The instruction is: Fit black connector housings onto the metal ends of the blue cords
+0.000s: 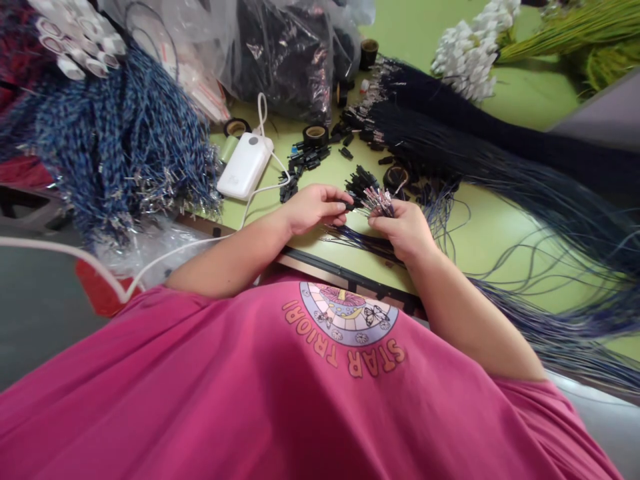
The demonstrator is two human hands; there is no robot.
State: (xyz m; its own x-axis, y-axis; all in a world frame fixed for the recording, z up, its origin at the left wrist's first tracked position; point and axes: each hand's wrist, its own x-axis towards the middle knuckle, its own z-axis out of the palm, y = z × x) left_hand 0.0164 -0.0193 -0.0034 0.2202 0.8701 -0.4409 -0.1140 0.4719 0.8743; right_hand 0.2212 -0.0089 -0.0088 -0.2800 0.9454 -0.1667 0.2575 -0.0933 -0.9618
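Observation:
My right hand (404, 230) is closed around a bundle of thin dark wires whose metal-tipped ends (379, 201) fan out toward the left. My left hand (316, 210) pinches a small black connector housing (349, 205) between thumb and fingers, right beside those wire ends. Just beyond the bundle is a cluster of black connectors (363, 180). Below the hands, dark blue wires (357, 239) run along the table's front edge. How far the wire tips enter the held housing cannot be made out.
A white power bank (245, 165) with a white cable lies left of loose black connectors (311, 157) and a tape roll (315, 136). Blue twisted wires (130, 133) hang at left. Long dark wires (480, 147) cover the right. A plastic bag (280, 57) stands behind.

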